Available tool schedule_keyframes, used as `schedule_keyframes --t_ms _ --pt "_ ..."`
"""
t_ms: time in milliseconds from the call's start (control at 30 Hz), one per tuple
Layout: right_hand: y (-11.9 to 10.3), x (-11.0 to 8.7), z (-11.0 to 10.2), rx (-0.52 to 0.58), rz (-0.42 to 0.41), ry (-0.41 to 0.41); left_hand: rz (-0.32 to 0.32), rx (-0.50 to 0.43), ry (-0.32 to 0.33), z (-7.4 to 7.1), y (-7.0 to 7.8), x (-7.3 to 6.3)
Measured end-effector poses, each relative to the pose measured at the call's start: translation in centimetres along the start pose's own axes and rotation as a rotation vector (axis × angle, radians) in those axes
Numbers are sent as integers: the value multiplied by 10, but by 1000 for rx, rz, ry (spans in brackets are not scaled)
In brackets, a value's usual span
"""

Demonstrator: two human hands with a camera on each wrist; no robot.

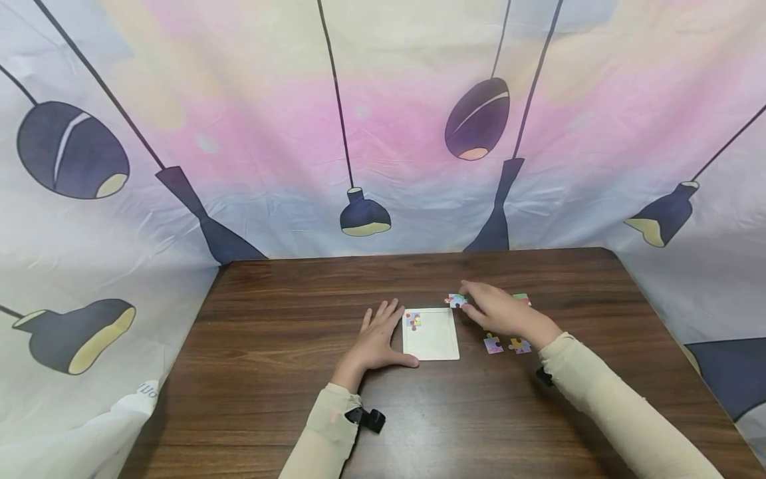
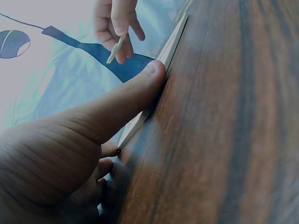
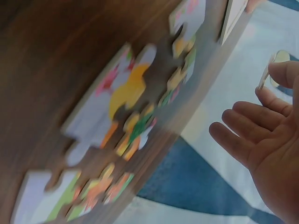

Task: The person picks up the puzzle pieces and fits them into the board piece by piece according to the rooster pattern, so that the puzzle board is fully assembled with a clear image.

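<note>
A square white puzzle tray (image 1: 432, 342) lies on the table, with assembled puzzle pieces (image 1: 413, 320) in its far left corner. My left hand (image 1: 378, 338) is spread against the tray, fingers along the left side and thumb at the near edge; the left wrist view has the thumb (image 2: 140, 86) pressed to the tray's edge. Beyond the tray's far right corner, my right hand (image 1: 498, 307) pinches a colourful jigsaw piece (image 1: 457, 301) between thumb and index finger. In the right wrist view its other fingers (image 3: 238, 128) are extended, and the piece (image 3: 264, 73) appears edge-on above the table.
Several loose jigsaw pieces lie right of the tray, including one (image 1: 493, 344) near it, another (image 1: 520, 345) beside that, and a green-edged one (image 1: 523, 299) partly behind the right hand. The wooden table (image 1: 287, 346) meets a hanging lamp-print cloth (image 1: 407, 133) at its far side.
</note>
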State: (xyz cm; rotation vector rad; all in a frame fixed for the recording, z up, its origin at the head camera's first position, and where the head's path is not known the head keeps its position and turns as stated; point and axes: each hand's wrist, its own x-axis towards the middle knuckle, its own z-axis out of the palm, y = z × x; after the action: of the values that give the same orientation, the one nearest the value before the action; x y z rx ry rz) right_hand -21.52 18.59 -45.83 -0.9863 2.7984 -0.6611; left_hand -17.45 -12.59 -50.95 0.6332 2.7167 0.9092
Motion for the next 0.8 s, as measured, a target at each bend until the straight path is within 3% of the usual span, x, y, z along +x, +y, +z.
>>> schedule_keyframes --t_ms 800 --pt "-29 31 33 -62 -127 -70 0 -23 -2 0 0 -1"
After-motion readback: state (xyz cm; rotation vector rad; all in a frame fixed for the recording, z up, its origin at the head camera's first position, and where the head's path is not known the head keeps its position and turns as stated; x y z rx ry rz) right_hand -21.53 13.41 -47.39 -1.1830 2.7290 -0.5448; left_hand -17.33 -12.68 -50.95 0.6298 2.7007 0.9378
